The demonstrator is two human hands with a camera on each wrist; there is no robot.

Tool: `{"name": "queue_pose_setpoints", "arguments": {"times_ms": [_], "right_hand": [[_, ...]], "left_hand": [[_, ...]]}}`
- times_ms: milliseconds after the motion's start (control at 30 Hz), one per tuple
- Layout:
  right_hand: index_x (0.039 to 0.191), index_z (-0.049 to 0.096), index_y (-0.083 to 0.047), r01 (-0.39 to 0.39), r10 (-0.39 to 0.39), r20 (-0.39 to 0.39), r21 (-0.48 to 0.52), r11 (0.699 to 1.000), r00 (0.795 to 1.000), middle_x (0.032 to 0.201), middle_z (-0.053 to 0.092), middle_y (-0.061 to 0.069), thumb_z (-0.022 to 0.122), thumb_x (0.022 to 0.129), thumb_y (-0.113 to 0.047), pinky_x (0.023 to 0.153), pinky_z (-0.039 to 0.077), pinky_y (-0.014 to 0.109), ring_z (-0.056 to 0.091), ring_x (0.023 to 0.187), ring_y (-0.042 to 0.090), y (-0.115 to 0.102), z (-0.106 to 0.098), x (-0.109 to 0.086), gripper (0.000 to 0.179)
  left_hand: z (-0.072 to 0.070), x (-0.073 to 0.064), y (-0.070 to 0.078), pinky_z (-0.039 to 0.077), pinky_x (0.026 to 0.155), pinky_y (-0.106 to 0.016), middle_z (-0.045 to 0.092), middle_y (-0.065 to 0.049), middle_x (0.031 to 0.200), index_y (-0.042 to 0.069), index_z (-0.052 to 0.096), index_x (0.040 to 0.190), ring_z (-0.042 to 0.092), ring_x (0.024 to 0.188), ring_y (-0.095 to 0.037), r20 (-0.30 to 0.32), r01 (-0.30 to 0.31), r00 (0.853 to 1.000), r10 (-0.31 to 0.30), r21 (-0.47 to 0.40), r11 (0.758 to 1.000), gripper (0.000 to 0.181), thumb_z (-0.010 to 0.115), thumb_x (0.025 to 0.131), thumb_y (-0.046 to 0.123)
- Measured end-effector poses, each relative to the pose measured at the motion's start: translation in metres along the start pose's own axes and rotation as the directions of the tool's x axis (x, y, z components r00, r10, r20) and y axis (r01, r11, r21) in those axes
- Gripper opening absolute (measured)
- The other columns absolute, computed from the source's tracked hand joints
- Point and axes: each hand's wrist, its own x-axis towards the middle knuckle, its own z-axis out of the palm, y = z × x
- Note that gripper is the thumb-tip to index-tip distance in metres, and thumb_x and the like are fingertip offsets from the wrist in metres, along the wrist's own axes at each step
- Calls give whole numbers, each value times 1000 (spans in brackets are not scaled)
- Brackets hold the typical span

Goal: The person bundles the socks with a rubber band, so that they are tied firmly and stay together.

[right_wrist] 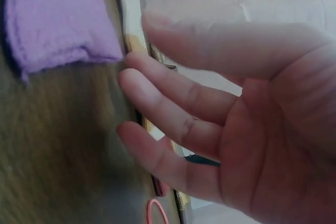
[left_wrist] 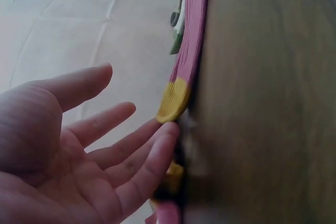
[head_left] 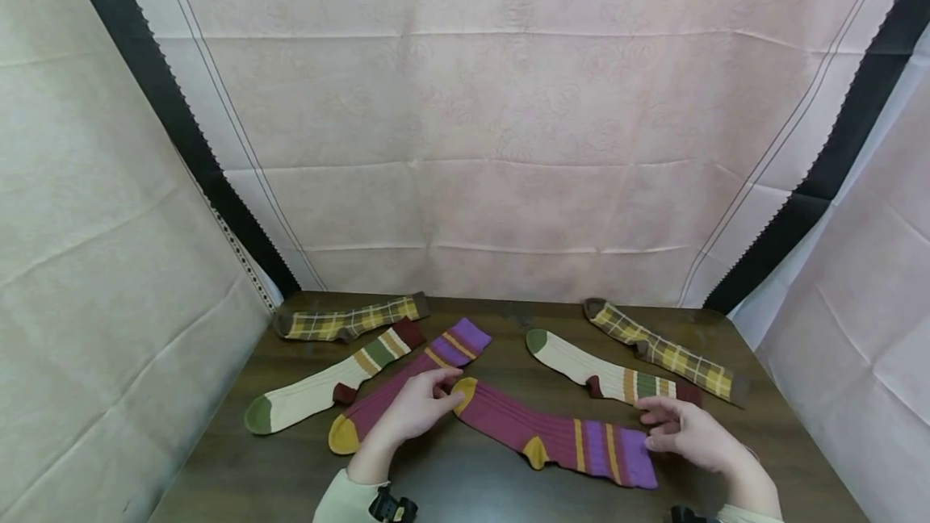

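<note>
A purple-and-maroon sock (head_left: 552, 436) with mustard toe and heel lies flat on the table's near middle. Close by its mustard toe is my left hand (head_left: 421, 406), fingers loosely extended; whether the fingertips touch the toe I cannot tell. At the sock's purple cuff (right_wrist: 58, 24) my right hand (head_left: 690, 433) hovers with relaxed, spread fingers and nothing in its grasp. A matching purple-and-maroon sock (head_left: 392, 390) lies slanted behind the left hand, partly hidden by it. Above the right hand stretches a white sock (head_left: 581, 360) with green toe and striped cuff.
Another white sock (head_left: 305, 398) with a green toe lies at left. Two yellow plaid socks sit farther back, a left one (head_left: 356, 320) and a right one (head_left: 664, 351). Pale cloth walls (head_left: 508, 144) enclose the dark wooden table (head_left: 240, 474) at the back and sides.
</note>
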Motion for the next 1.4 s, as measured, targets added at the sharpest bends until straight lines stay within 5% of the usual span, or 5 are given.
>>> {"name": "queue_pose_setpoints", "arguments": {"times_ms": [233, 567, 933, 1400], "right_hand": [[139, 51, 19, -52, 52, 18, 4, 999, 998, 119, 67, 25, 75, 93, 6, 78, 59, 32, 68, 102, 34, 6, -1, 1, 53], [132, 58, 15, -80, 80, 9, 8, 997, 997, 108, 66, 16, 76, 90, 8, 74, 58, 32, 65, 94, 29, 7, 4, 2, 46], [120, 62, 13, -98, 98, -48, -11, 995, 994, 97, 64, 11, 77, 87, 10, 70, 55, 30, 63, 87, 26, 9, 11, 6, 37], [103, 72, 2, -90, 76, -80, -187, 978, 994, 91, 67, 3, 80, 90, -4, 71, 50, 28, 61, 85, 19, 7, 16, 7, 16]], "left_hand": [[7, 0, 1, 53, 65, -29, 66, -22, 136, -3, 62, 145, 64, 84, -16, -18, -4, 1000, 4, -20, 1000, 51, 76, 101, 20], [10, 1, 1, 53, 60, -30, 69, -14, 108, -7, 63, 141, 63, 73, -18, -20, 30, 999, -31, -53, 998, 48, 77, 98, 9], [11, 3, -4, 56, 58, -32, 67, -7, 96, -10, 66, 135, 66, 67, -22, -13, 64, 998, -65, -77, 995, 42, 77, 96, 3], [7, 1, -6, 51, 56, -32, 68, -8, 79, -9, 73, 125, 68, 62, -21, 34, 105, 994, -102, -89, 991, 31, 76, 95, 2]]}}
